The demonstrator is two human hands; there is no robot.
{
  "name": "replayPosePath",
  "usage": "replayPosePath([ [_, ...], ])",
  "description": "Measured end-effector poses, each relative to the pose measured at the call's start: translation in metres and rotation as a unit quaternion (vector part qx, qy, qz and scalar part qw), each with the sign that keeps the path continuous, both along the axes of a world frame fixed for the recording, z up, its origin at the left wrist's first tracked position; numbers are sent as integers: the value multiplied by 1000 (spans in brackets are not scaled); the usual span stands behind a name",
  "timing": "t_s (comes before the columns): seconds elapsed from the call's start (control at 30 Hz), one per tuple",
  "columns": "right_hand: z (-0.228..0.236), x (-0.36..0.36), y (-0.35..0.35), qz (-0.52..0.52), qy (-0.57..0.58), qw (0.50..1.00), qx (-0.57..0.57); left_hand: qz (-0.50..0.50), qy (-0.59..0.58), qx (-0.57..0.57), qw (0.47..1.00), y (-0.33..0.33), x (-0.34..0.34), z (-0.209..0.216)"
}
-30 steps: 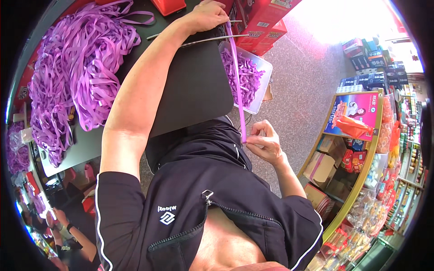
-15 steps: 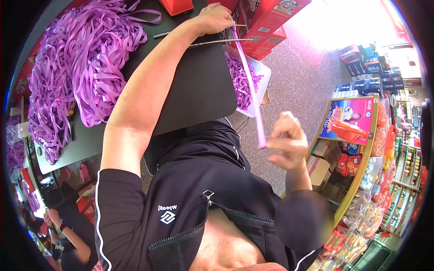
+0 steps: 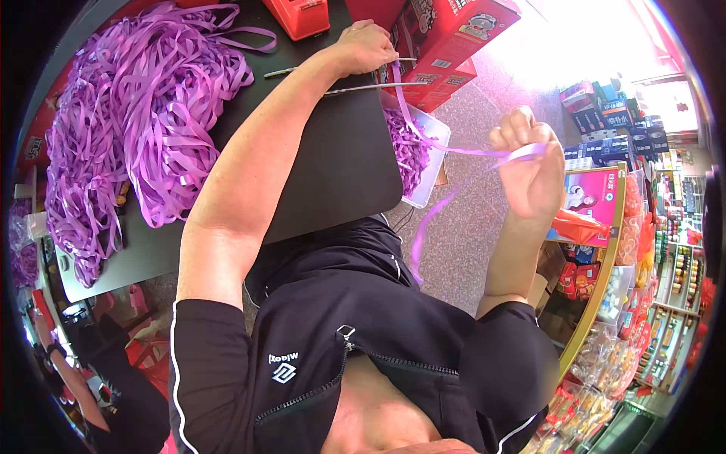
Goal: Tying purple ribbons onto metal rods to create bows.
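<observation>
A thin purple ribbon runs slack from my left hand to my right. At the far table edge my left hand pinches its upper end, beside two thin metal rods jutting past the edge. Out to the right, my raised right hand has the ribbon looped over its curled fingers. A loose purple tail hangs below that hand, blurred by motion. On the left of the dark table lies a large tangled heap of purple ribbon. Short purple pieces fill a white bin beyond the table's right edge.
Red cartons stand behind the bin, and a red holder sits at the table's far side. A display case and packed shelves line the right. Another person's arm shows at lower left.
My right hand has moved up and away to the right. The ribbon, straight before, now sags between the hands, with a loose tail hanging. My left hand stays near the rods.
</observation>
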State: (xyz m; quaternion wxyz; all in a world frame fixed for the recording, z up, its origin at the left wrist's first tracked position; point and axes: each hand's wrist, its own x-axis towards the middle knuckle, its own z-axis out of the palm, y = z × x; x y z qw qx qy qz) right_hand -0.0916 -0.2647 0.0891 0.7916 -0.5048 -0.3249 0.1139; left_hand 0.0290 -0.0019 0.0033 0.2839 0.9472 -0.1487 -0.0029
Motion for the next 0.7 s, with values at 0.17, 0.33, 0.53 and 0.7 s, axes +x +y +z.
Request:
replayPosePath([
  [0.17,-18,1,-34,84,310,911,260,-61,13,15,998,8,-9,7],
  [0.33,-68,7,-77,-35,334,875,348,-37,-36,1,999,4,-2,-8],
  [0.53,-139,21,-118,-161,401,818,380,-72,-74,-35,994,13,15,-21],
  [0.7,-186,16,-144,-152,403,784,446,-14,42,-150,988,-6,7,-4],
])
